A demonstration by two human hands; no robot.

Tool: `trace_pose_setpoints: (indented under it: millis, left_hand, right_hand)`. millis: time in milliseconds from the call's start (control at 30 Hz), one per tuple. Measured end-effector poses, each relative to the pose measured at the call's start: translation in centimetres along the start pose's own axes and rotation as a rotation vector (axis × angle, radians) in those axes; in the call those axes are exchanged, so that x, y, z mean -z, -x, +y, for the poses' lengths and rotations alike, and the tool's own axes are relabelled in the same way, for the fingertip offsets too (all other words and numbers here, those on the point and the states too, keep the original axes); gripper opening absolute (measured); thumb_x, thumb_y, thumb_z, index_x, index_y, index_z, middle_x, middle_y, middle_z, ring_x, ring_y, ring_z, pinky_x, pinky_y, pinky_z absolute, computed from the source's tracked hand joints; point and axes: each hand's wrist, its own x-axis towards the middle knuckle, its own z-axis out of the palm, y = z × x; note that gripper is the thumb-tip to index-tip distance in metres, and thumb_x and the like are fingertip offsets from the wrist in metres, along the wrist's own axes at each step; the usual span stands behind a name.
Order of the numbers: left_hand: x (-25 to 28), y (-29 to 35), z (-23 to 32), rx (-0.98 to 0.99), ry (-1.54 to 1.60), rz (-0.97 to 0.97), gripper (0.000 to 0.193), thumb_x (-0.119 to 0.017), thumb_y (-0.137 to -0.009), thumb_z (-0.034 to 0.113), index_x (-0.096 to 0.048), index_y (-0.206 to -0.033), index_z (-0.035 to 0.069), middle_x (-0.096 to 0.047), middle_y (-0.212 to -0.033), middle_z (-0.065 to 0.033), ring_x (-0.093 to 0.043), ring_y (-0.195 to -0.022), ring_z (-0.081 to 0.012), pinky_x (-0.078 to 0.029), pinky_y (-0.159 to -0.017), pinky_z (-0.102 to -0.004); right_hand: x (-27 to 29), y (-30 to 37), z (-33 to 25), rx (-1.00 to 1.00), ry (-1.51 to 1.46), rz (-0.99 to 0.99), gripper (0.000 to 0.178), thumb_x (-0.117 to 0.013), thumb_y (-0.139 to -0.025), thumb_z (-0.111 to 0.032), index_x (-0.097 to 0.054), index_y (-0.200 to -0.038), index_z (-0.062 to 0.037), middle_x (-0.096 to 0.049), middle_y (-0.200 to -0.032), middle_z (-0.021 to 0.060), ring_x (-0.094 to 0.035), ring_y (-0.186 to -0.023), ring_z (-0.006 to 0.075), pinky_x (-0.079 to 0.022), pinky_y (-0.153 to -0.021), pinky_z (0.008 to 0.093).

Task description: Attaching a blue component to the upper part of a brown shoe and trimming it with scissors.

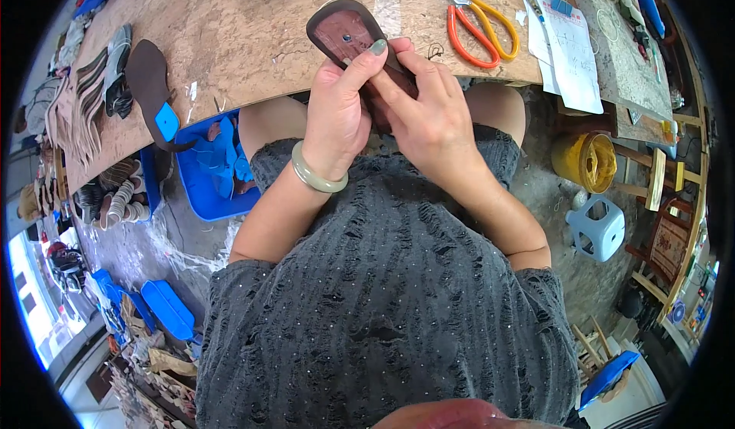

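Just over the near edge of the wooden table, both my hands hold a reddish-brown shoe sole [337, 29] with a dark rim and a small round hole or stud near its far end. My left hand [334, 115] is closed around its left side, the thumb lying across the top face. From the other side my right hand [430, 119] grips it, fingers bent over the edge; the sole's near part is mostly hidden by both hands. At the left lies another dark brown sole [147, 76] with a blue patch [166, 121] at its near end.
Scissors [476, 34] with orange and yellow handles lie right of my hands, beside papers [573, 57]. Strips of material [86, 111] hang over the table's left edge. Below stand a blue bin [210, 205] with blue scraps, a yellow bucket [570, 161] and a pale blue stool [599, 230].
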Motion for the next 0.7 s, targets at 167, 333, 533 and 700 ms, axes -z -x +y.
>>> trace_pose_setpoints:
  millis: [167, 333, 533, 700]
  left_hand:
    - [0.0, 0.0, 0.6, -0.022, -0.047, -0.008, 0.024, -0.055, -0.093, 0.016, -0.057, -0.106, -0.004, -0.064, -0.102, -0.0147, -0.062, -0.098, -0.0224, -0.05, -0.088, -0.0342]
    - [-0.6, 0.4, 0.1, -0.08, -0.059, -0.02, 0.021, -0.056, -0.092, 0.015, -0.057, -0.104, -0.002, -0.064, -0.101, -0.0147, -0.062, -0.098, -0.0241, -0.051, -0.087, -0.0354]
    - [-0.7, 0.2, 0.1, -0.122, -0.006, 0.056, 0.019, -0.056, -0.092, 0.012, -0.057, -0.103, -0.003, -0.064, -0.1, -0.0147, -0.063, -0.097, -0.0242, -0.052, -0.084, -0.035]
    - [-0.6, -0.2, 0.8, 0.001, 0.027, 0.085, 0.024, -0.055, -0.092, 0.013, -0.056, -0.106, -0.006, -0.064, -0.1, -0.0147, -0.063, -0.096, -0.0222, -0.053, -0.083, -0.0345]
  right_hand:
    - [2.4, 0.5, 0.4, -0.652, -0.773, 0.078, 0.037, -0.065, -0.081, -0.008, -0.057, -0.116, 0.0012, -0.067, -0.1, 0.0124, -0.064, -0.088, 0.016, -0.05, -0.081, 0.0288]
    - [2.2, 1.0, 0.9, -0.794, -0.976, -0.216, 0.031, -0.068, -0.078, -0.009, -0.064, -0.107, 0.0008, -0.068, -0.089, 0.012, -0.064, -0.08, 0.017, -0.049, -0.074, 0.026]
    - [0.2, 1.7, -0.6, -0.148, -0.192, 0.199, 0.029, -0.069, -0.073, -0.006, -0.064, -0.101, 0.0017, -0.063, -0.078, 0.0113, -0.058, -0.065, 0.0265, -0.047, -0.061, 0.0339]
    - [1.3, 1.3, -1.0, 0.01, 0.008, 0.105, 0.039, -0.071, -0.072, -0.013, -0.061, -0.109, -0.0024, -0.059, -0.085, 0.0102, -0.055, -0.067, 0.0238, -0.045, -0.059, 0.0333]
